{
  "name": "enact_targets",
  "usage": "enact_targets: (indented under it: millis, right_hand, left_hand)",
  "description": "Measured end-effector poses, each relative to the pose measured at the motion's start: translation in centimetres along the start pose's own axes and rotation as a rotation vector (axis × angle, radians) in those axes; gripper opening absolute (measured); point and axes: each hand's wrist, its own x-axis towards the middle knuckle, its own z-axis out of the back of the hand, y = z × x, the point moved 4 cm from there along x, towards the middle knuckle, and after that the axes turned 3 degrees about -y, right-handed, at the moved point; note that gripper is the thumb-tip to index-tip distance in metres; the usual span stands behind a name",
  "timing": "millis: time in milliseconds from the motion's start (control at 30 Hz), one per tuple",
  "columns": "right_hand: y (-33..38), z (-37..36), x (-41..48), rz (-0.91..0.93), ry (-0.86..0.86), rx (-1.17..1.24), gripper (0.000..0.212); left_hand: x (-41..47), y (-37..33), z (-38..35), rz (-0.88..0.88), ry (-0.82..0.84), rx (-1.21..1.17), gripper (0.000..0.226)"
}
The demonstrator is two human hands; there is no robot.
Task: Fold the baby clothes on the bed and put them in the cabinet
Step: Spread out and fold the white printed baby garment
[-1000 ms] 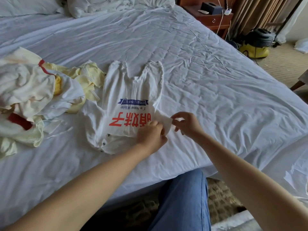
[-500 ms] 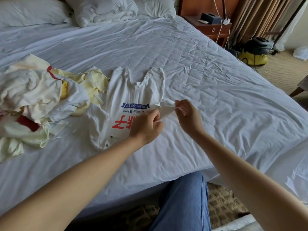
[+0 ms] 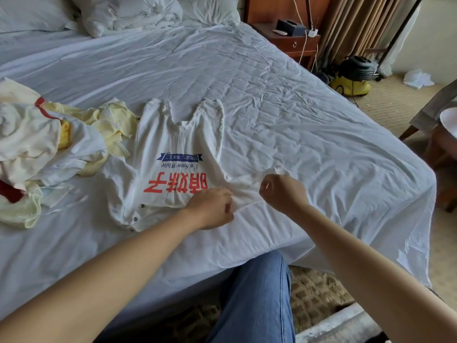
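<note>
The white cotton baby romper with red and blue lettering [image 3: 173, 154] lies flat on the white quilted bed [image 3: 272, 107], just beyond the left hand [image 3: 212, 209], whose curled fingers pinch its fabric near the sleeve. The right hand [image 3: 282, 191], curled tight, grips that sleeve's end. A heap of pale yellow and white baby clothes [image 3: 49, 149] sits well left of both hands.

I have bare bed [image 3: 309, 134] open beyond and right of the white romper [image 3: 173, 149]. The heap of baby clothes [image 3: 49, 149] crowds its left side; pillows [image 3: 128, 13] block the far end.
</note>
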Motion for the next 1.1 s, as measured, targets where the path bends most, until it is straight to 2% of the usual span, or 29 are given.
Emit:
enact_targets:
  millis: [133,400,533,600,700,867,933,1100]
  right_hand:
    - [-0.4,-0.2,2.5,-0.008,-0.039,0.060,0.028]
    - [-2.0,-3.4,5.3,-0.150,0.166,-0.031,0.045]
    - [-2.4,-2.9,5.9,-0.206,0.151,-0.002,0.030]
    - [-2.7,-2.0,6.1,-0.248,0.076,0.101,0.022]
    - [-3.3,-0.7,6.2,-0.312,-0.063,0.243,0.013]
    - [-3.4,-0.6,5.5,-0.297,-0.060,0.236,0.007]
    - [-3.5,-0.5,5.3,-0.285,-0.054,0.205,0.010]
    - [-4.1,-0.4,4.8,-0.324,0.002,0.143,0.025]
  left_hand:
    - [0.5,0.1,0.5,-0.011,-0.084,-0.018,0.016]
    - [1.7,0.8,0.4,-0.041,-0.125,-0.076,0.015]
    - [2.2,0.7,0.5,-0.051,-0.151,-0.062,0.017]
    - [2.4,0.6,0.5,-0.049,-0.148,-0.033,0.022]
    - [2.7,0.7,0.3,-0.006,-0.119,0.011,0.044]
    - [3.0,1.8,-0.6,0.117,0.013,0.041,0.085]
    - [3.0,2.4,-1.1,0.135,0.073,0.100,0.089]
    - [2.7,2.9,-2.6,0.077,0.206,0.209,0.076]
